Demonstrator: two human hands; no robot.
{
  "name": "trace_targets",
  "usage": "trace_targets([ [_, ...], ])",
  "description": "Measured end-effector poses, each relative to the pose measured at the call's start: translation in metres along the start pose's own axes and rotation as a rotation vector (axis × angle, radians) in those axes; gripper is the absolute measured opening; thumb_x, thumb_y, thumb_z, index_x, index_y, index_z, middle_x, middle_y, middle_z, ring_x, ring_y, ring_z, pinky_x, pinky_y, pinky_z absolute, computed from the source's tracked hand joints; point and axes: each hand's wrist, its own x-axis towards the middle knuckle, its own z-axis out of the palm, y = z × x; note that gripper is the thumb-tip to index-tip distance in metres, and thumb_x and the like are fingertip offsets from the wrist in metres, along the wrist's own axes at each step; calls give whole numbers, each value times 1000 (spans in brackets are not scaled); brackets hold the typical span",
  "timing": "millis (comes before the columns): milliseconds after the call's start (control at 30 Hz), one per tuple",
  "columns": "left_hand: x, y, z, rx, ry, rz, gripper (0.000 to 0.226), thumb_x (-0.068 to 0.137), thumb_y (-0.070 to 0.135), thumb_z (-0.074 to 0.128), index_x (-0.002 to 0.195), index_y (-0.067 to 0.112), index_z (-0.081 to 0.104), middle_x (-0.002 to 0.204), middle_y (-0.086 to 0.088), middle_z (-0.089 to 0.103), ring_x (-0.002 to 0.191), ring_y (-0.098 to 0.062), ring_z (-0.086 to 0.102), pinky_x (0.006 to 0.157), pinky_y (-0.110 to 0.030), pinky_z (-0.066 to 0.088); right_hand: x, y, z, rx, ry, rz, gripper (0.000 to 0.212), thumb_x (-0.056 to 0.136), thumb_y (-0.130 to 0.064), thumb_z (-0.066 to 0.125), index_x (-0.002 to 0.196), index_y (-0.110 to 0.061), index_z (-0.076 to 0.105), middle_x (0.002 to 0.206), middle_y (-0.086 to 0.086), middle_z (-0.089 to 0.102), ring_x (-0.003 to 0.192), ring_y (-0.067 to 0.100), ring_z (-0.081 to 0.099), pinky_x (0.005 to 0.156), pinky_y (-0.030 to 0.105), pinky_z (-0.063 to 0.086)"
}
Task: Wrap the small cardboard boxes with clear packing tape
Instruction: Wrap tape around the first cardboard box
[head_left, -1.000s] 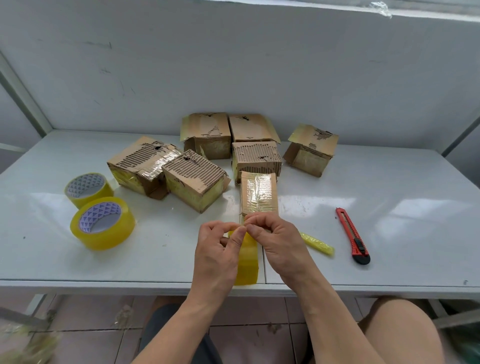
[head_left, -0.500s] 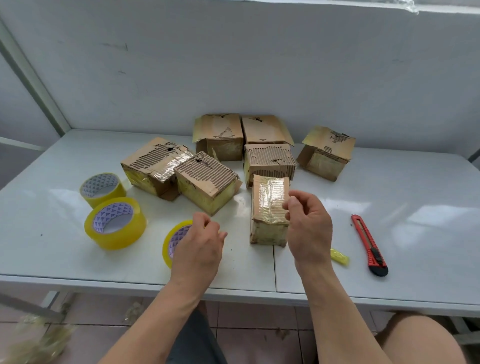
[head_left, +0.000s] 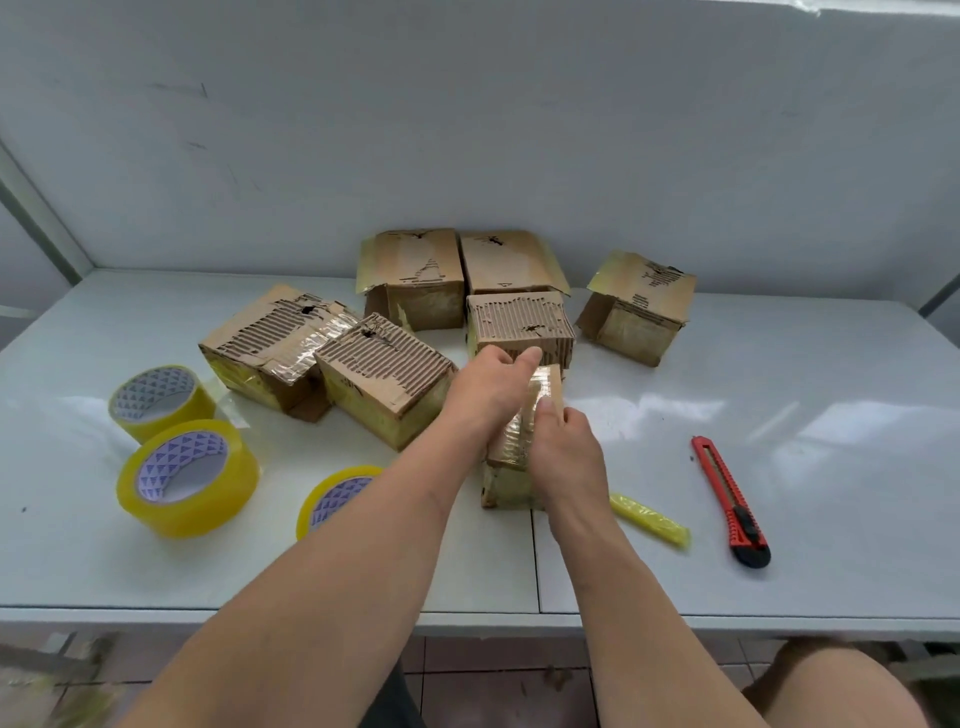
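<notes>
On the left of the tabletop (head_left: 779, 389) lie two yellow-tinted tape rolls, one (head_left: 156, 397) behind the other (head_left: 187, 478), both flat on their sides. A third roll (head_left: 335, 499) sits nearer the middle, half hidden behind the left forearm. Tape like this looks light and stiff on its core, easy to lift by the rim or through the hole, though the free end is likely to cling to itself.

Further along, a cluster of torn cardboard boxes (head_left: 384, 379) stands toward the back, their paper skin peeled to the corrugation in places. They appear light and easily crushed, so I would take them by opposite side walls near the corners, not by the loose flaps.

At the centre, close to the front edge, is the small box (head_left: 506, 486) being worked on, its top shiny with tape. The left hand (head_left: 488, 387) reaches over its far end with the fingers curled toward the thumb, seemingly around that end; what they pinch I cannot tell. The right hand (head_left: 566, 457) rests on the near right side, its thumb pressing the glossy top. That taped surface looks slick, so a grip on bare cardboard edges should hold better.

To the right lie a crumpled yellow tape scrap (head_left: 652, 522) and a red utility knife (head_left: 730, 501), well apart from the box.
</notes>
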Motion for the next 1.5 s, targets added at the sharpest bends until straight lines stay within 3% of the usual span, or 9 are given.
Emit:
trace_targets([
  [333, 13, -13, 7, -91, 30, -3, 33, 91, 49, 68, 95, 19, 55, 95, 0, 65, 91, -20, 62, 78, -36, 50, 2, 2, 1, -134, -3, -104, 40, 105, -45, 37, 115, -12, 57, 110, 10, 67, 103, 32, 62, 88, 43, 51],
  [700, -12, -32, -18, -181, -118, 155, 43, 95, 65, 50, 126, 38, 63, 123, 7, 63, 115, -16, 58, 103, -41, 47, -10, 13, -30, 218, -136, 13, 30, 106, -40, 43, 98, -19, 63, 97, 6, 69, 84, 21, 64, 71, 37, 54],
  [833, -12, -38, -19, 48, -49, 370, 50, 92, 71, 45, 130, 43, 63, 135, 8, 63, 128, -16, 53, 110, -39, 42, -11, 27, -32, 347, -227, 157, 36, 105, -41, 48, 104, -12, 69, 105, 16, 74, 100, 35, 70, 88, 51, 57],
  [900, -14, -28, -16, 218, -2, 439, 48, 95, 69, 39, 125, 42, 66, 127, 7, 67, 122, -21, 56, 103, -41, 46, -13, 33, -33, 351, -274, 199, 40, 105, -39, 47, 105, -7, 71, 105, 19, 75, 93, 32, 70, 80, 46, 57],
  [1033, -13, -15, -4, 610, -68, 361, 59, 99, 69, 25, 118, 30, 65, 119, -1, 68, 114, -26, 60, 92, -40, 49, -13, 36, -44, 165, -81, 115, 46, 104, -43, 42, 91, -6, 67, 97, 16, 73, 85, 26, 65, 77, 41, 51],
  [1100, -9, -12, 4, 659, -133, 296, 60, 100, 68, 24, 108, 24, 64, 117, -3, 68, 113, -27, 59, 93, -40, 48, -23, 27, -49, 142, -40, 27, 48, 104, -48, 37, 84, -13, 64, 89, 7, 71, 85, 25, 65, 80, 43, 51],
  [1200, -3, -11, 9, 726, -163, 283, 71, 98, 72, 22, 89, 17, 66, 99, -4, 67, 101, -27, 61, 86, -39, 49, -43, 21, -38, -120, -86, -104, 38, 102, -56, 37, 102, -24, 57, 97, -3, 67, 93, 22, 62, 84, 41, 51],
  [1300, 1, -16, 8, 768, -162, 289, 81, 94, 78, 20, 84, 15, 71, 87, -4, 67, 89, -25, 62, 83, -39, 52, -49, 26, -26, -333, -10, -171, 34, 101, -57, 39, 112, -27, 47, 106, -3, 64, 100, 24, 61, 82, 41, 49],
  [1500, 2, -18, 12, 835, -84, 357, 82, 93, 78, 20, 81, 14, 70, 82, -3, 64, 85, -26, 61, 72, -37, 49, -46, 29, -24, -393, 21, -166, 36, 102, -57, 36, 112, -24, 44, 110, 1, 65, 104, 28, 61, 78, 40, 45],
])
